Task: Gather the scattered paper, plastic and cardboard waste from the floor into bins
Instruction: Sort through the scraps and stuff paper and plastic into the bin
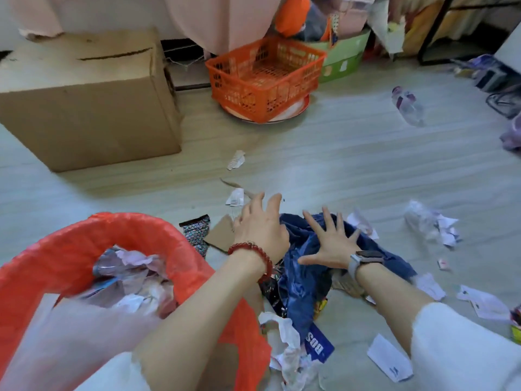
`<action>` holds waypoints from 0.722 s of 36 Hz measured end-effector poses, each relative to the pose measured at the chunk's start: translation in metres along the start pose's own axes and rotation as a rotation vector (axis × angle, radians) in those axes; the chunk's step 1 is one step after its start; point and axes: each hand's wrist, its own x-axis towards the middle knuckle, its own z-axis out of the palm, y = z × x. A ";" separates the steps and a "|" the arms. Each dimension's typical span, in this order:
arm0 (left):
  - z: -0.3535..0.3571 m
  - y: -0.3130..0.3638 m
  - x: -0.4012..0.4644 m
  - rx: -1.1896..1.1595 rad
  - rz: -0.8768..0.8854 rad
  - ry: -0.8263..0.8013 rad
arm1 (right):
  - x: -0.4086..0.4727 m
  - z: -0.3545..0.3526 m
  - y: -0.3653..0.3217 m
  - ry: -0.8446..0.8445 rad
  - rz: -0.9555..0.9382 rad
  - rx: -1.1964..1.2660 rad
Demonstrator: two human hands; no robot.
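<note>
A bin lined with a red plastic bag (70,241) stands at the lower left, holding crumpled paper and plastic. To its right a crumpled blue plastic bag (304,289) lies on the floor among paper scraps. My right hand (331,244) lies on the blue bag with its fingers spread. My left hand (260,224), with a red bead bracelet on the wrist, hovers with straight fingers over a brown cardboard piece (221,231) and holds nothing. White paper scraps (282,342) lie near the bin.
A large cardboard box (90,108) stands at the back left. An orange plastic basket (265,77) sits on a plate behind. A clear plastic bottle (407,104) lies at the right. Crumpled plastic (423,224) and paper slips (390,361) are scattered on the floor.
</note>
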 end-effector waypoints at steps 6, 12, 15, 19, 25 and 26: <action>0.029 -0.015 0.005 0.022 -0.072 -0.082 | 0.019 0.058 0.006 -0.073 0.030 -0.082; 0.054 -0.014 0.004 -0.082 0.013 -0.203 | 0.011 0.029 0.023 0.273 0.010 0.326; 0.062 -0.004 0.000 -0.132 0.145 -0.210 | -0.010 -0.002 0.030 0.415 -0.038 0.475; 0.070 0.015 -0.003 -0.166 0.306 -0.170 | -0.059 -0.036 0.024 0.278 -0.180 0.724; 0.075 0.024 -0.008 -0.461 0.347 -0.138 | -0.112 -0.056 0.018 -0.016 -0.206 1.402; 0.073 0.025 -0.011 -0.566 0.305 -0.138 | -0.116 -0.058 0.019 -0.057 -0.170 1.479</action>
